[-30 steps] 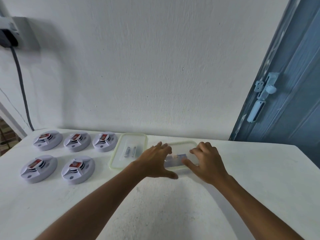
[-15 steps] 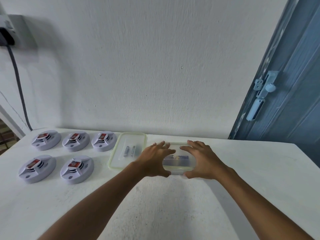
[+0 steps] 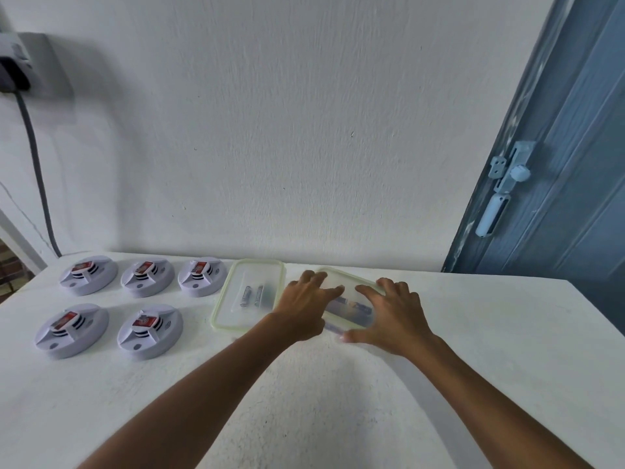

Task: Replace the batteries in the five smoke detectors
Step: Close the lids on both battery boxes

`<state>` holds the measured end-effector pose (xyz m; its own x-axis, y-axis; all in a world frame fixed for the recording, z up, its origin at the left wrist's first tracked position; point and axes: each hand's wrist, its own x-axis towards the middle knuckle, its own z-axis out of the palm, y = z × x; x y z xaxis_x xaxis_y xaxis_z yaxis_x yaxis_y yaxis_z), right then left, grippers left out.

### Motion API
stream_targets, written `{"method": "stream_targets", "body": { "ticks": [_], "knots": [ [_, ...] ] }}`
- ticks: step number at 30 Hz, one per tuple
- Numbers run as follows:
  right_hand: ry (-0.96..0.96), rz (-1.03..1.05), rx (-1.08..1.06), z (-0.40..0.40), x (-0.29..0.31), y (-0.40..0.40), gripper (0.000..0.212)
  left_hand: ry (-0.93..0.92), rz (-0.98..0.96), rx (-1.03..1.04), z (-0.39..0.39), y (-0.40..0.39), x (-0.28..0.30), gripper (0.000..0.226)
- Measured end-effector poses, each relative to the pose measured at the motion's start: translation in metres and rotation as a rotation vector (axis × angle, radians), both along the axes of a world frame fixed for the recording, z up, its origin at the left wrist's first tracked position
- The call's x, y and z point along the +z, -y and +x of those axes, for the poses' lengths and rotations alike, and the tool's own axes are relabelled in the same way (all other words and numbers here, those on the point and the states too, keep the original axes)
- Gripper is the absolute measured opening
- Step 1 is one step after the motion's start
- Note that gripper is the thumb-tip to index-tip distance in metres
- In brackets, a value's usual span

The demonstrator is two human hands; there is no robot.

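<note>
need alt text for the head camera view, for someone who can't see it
A person's left hand rests on, and right hand grips, a clear plastic container on a white table. Left of it a green-rimmed clear tray holds two batteries, beside five smoke detectors in two rows. A blue door stands at right.
</note>
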<state>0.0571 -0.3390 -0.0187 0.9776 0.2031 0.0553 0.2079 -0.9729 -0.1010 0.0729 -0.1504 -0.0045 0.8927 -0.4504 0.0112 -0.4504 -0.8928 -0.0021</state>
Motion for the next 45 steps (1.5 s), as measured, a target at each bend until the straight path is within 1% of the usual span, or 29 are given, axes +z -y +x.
{"method": "stream_targets", "body": {
  "ticks": [2,3,6,8,11,13,15,17,20,22,25,29,31,33,35,38,40,43,45],
  "knots": [
    [-0.011,-0.005,-0.025,-0.001,0.003,0.001,0.095,0.042,-0.020,0.070,-0.004,0.002,0.002,0.068],
    [-0.017,0.009,-0.040,-0.003,0.005,0.000,0.090,0.037,-0.069,0.098,-0.006,0.002,0.004,0.067],
    [-0.052,0.080,-0.076,-0.008,0.011,-0.005,0.079,-0.069,-0.303,0.096,-0.014,0.002,0.011,0.062],
    [-0.047,0.163,-0.075,-0.010,0.012,-0.009,0.068,-0.167,-0.359,0.024,-0.022,0.003,0.018,0.061],
    [-0.013,0.268,-0.071,-0.012,0.012,-0.013,0.063,-0.260,-0.298,-0.089,-0.031,0.002,0.021,0.071],
    [0.023,0.291,-0.061,-0.014,0.011,-0.014,0.060,-0.258,-0.257,-0.077,-0.029,-0.004,0.014,0.082],
    [0.019,0.321,-0.045,-0.015,0.009,-0.013,0.061,-0.217,-0.225,-0.073,-0.025,-0.011,0.007,0.083],
    [-0.024,0.342,0.016,-0.015,0.006,-0.009,0.068,-0.158,-0.203,-0.086,-0.023,-0.014,0.002,0.076],
    [-0.141,0.367,0.122,-0.018,0.001,-0.008,0.091,-0.088,-0.149,-0.107,-0.021,-0.013,-0.001,0.073],
    [-0.117,0.317,0.151,-0.021,-0.005,-0.009,0.097,-0.071,-0.122,-0.100,-0.019,-0.013,-0.004,0.075],
    [-0.004,0.287,0.152,-0.020,-0.012,-0.009,0.094,-0.055,-0.112,-0.108,-0.018,-0.012,-0.008,0.076],
    [-0.076,0.304,0.132,-0.018,-0.007,-0.010,0.096,-0.067,-0.143,-0.123,-0.018,-0.014,-0.007,0.078],
    [-0.059,0.211,0.137,-0.017,-0.004,-0.015,0.098,-0.120,-0.158,-0.149,-0.018,-0.020,-0.003,0.088],
    [-0.045,0.117,0.143,-0.014,-0.002,-0.020,0.100,-0.128,-0.149,-0.158,-0.019,-0.032,0.001,0.100],
    [-0.083,0.077,0.171,-0.009,-0.001,-0.025,0.102,-0.102,-0.112,-0.110,-0.020,-0.051,0.003,0.107],
    [-0.144,0.025,0.210,-0.007,-0.001,-0.037,0.101,-0.085,-0.013,0.008,-0.020,-0.087,0.000,0.112],
    [-0.147,0.009,0.200,-0.008,-0.002,-0.046,0.097,-0.093,0.015,0.054,-0.021,-0.109,-0.005,0.109],
    [-0.120,0.008,0.170,-0.010,-0.004,-0.055,0.090,-0.115,-0.036,0.037,-0.020,-0.129,-0.014,0.097],
    [-0.116,0.014,0.160,-0.010,-0.004,-0.053,0.088,-0.118,-0.060,0.018,-0.019,-0.131,-0.017,0.093]
  ]
}}
